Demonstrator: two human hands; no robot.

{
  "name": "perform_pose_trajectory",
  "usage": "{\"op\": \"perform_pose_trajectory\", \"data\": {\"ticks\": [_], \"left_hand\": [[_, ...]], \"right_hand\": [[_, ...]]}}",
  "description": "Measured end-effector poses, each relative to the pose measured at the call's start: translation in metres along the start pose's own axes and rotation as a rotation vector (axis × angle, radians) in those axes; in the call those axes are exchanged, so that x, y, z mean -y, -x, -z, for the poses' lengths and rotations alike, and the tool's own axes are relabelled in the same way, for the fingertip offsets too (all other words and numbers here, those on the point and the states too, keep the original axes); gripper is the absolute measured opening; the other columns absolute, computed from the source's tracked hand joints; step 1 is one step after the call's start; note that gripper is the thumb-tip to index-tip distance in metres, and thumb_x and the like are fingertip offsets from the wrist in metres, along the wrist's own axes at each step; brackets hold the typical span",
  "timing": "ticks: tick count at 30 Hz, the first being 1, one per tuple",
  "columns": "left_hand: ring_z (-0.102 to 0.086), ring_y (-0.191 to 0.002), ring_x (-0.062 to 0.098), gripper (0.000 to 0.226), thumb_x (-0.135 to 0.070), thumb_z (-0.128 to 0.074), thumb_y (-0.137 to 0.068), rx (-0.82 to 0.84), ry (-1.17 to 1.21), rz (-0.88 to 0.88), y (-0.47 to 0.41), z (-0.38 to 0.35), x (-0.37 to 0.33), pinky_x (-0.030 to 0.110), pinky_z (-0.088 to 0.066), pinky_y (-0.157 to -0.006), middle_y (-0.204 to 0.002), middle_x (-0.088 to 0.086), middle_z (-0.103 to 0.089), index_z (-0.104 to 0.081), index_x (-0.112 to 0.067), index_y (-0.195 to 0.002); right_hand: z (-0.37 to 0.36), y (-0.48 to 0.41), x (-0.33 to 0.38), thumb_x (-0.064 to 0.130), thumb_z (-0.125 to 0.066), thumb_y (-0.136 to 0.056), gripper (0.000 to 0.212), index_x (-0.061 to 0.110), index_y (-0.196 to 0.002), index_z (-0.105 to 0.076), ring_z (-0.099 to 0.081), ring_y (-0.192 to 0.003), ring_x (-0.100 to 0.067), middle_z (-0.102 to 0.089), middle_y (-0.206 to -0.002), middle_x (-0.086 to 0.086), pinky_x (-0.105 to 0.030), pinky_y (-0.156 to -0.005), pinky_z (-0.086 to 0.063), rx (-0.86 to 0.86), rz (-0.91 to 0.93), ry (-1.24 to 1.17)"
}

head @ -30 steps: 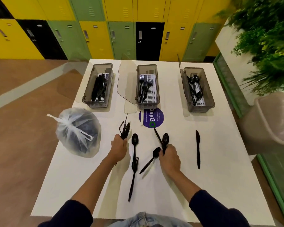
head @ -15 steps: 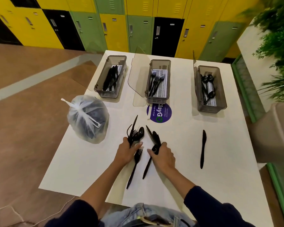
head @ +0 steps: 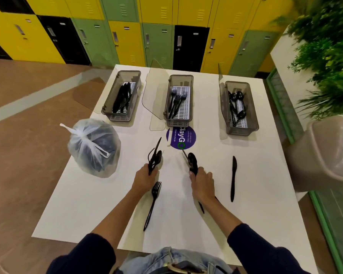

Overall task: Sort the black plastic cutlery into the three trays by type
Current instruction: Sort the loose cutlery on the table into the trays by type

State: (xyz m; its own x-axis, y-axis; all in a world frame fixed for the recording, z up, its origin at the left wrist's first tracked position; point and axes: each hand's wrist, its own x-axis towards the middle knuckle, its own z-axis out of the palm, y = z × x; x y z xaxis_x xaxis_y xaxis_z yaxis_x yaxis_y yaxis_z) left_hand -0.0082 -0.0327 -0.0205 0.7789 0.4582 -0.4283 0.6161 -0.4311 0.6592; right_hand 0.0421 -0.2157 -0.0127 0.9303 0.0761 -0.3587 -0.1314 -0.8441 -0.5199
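Three grey trays stand along the far side of the white table: the left tray (head: 109, 113) holds knives, the middle tray (head: 179, 121) forks, the right tray (head: 254, 115) spoons. My left hand (head: 144, 178) grips a bunch of black cutlery (head: 154, 157) that includes a fork, a spoon and a knife. In my right hand (head: 202, 180) are black spoons and a knife (head: 192, 162); their handles stick out behind my wrist. A loose fork (head: 151, 204) lies between my hands. A loose knife (head: 233, 177) lies to the right of my right hand.
A tied clear plastic bag (head: 94, 147) with dark contents sits near the table's left edge. A purple round sticker (head: 181, 137) is in front of the middle tray. Open clear lids lean beside the trays. A beige chair (head: 325, 155) stands at the right.
My hands have drawn apart. The left picked up the spoon that lay by the fork, and the right gathered another spoon. The camera shifted closer.
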Motion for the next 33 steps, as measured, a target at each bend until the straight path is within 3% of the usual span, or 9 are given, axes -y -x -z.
{"op": "perform_pose_trajectory", "data": {"ticks": [2, 6, 11, 15, 20, 23, 26, 30, 33], "left_hand": [[-0.054, -0.082, 0.023, 0.026, -0.029, -0.044, -0.099, -0.021, 0.003, -0.024, 0.003, 0.003, -0.001, 0.027, -0.036, -0.07, -0.087, 0.009, -0.055, -0.049, -0.005, -0.091], [-0.046, -0.09, 0.028, 0.029, -0.023, -0.039, -0.101, -0.046, -0.037, -0.068, 0.006, 0.006, 0.005, 0.031, -0.036, -0.081, -0.096, 0.013, -0.04, -0.053, 0.002, -0.098], [-0.055, -0.075, 0.023, 0.022, -0.023, -0.036, -0.102, 0.01, 0.148, -0.019, 0.019, 0.002, 0.009, 0.029, -0.04, -0.068, -0.08, 0.005, -0.056, -0.043, -0.009, -0.087], [-0.053, -0.081, 0.026, 0.025, -0.029, -0.039, -0.101, 0.006, 0.14, -0.007, 0.035, -0.003, 0.015, 0.031, -0.035, -0.072, -0.088, 0.008, -0.058, -0.041, -0.004, -0.095], [-0.057, -0.08, 0.022, 0.037, -0.041, -0.057, -0.092, 0.003, 0.107, -0.009, 0.046, -0.009, 0.027, 0.025, -0.04, -0.064, -0.086, 0.003, -0.061, -0.051, -0.005, -0.099], [-0.056, -0.071, 0.015, 0.045, -0.043, -0.073, -0.079, 0.012, 0.056, -0.016, 0.05, -0.01, 0.035, 0.02, -0.038, -0.059, -0.077, -0.001, -0.059, -0.053, -0.005, -0.093], [-0.053, -0.07, 0.009, 0.053, -0.043, -0.083, -0.066, 0.04, -0.015, 0.01, 0.056, -0.011, 0.044, 0.021, -0.036, -0.057, -0.079, -0.003, -0.058, -0.054, -0.008, -0.093], [-0.055, -0.07, 0.019, 0.039, -0.037, -0.078, -0.073, 0.006, -0.056, 0.047, 0.058, -0.014, 0.051, 0.024, -0.035, -0.056, -0.069, -0.002, -0.054, -0.049, -0.013, -0.073], [-0.06, -0.077, 0.029, 0.032, -0.037, -0.07, -0.081, -0.045, -0.135, 0.059, 0.053, -0.014, 0.043, 0.03, -0.039, -0.06, -0.072, 0.003, -0.057, -0.053, -0.01, -0.077]], "right_hand": [[0.012, -0.009, -0.007, 0.034, -0.038, -0.101, 0.024, 0.011, -0.099, -0.044, -0.052, -0.071, -0.02, -0.054, -0.087, -0.006, -0.031, -0.058, -0.042, 0.036, -0.028, -0.215], [0.029, -0.024, -0.017, 0.031, -0.037, -0.102, 0.019, 0.013, -0.096, -0.041, -0.054, -0.065, -0.023, -0.056, -0.081, -0.006, -0.037, -0.059, -0.049, -0.013, -0.102, -0.415], [0.045, -0.028, -0.031, 0.035, -0.04, -0.1, 0.036, 0.0, -0.103, -0.047, -0.057, -0.073, -0.027, -0.058, -0.083, -0.011, -0.03, -0.055, -0.042, -0.145, -0.078, -0.345], [0.058, -0.025, -0.05, 0.035, -0.062, -0.09, 0.05, -0.001, -0.121, -0.046, -0.06, -0.106, -0.035, -0.061, -0.118, -0.019, -0.036, -0.082, -0.05, -0.232, -0.106, -0.457], [0.07, -0.033, -0.072, 0.026, -0.078, -0.077, 0.065, -0.003, -0.123, -0.043, -0.054, -0.114, -0.036, -0.052, -0.127, -0.021, -0.039, -0.089, -0.047, -0.296, -0.218, -0.412], [0.07, -0.037, -0.08, 0.013, -0.074, -0.081, 0.057, -0.005, -0.126, -0.042, -0.05, -0.115, -0.039, -0.046, -0.129, -0.023, -0.042, -0.092, -0.045, -0.308, -0.291, -0.333], [0.066, -0.038, -0.087, 0.006, -0.068, -0.085, 0.045, -0.006, -0.122, -0.046, -0.053, -0.115, -0.04, -0.054, -0.125, -0.026, -0.047, -0.092, -0.047, -0.287, -0.293, -0.309], [0.062, -0.038, -0.088, 0.006, -0.063, -0.088, 0.037, -0.007, -0.12, -0.049, -0.058, -0.109, -0.041, -0.058, -0.121, -0.026, -0.046, -0.088, -0.051, -0.232, -0.286, -0.29], [0.059, -0.037, -0.087, 0.01, -0.059, -0.091, 0.033, -0.005, -0.12, -0.052, -0.06, -0.105, -0.04, -0.058, -0.119, -0.024, -0.043, -0.083, -0.052, -0.154, -0.29, -0.236]]}}
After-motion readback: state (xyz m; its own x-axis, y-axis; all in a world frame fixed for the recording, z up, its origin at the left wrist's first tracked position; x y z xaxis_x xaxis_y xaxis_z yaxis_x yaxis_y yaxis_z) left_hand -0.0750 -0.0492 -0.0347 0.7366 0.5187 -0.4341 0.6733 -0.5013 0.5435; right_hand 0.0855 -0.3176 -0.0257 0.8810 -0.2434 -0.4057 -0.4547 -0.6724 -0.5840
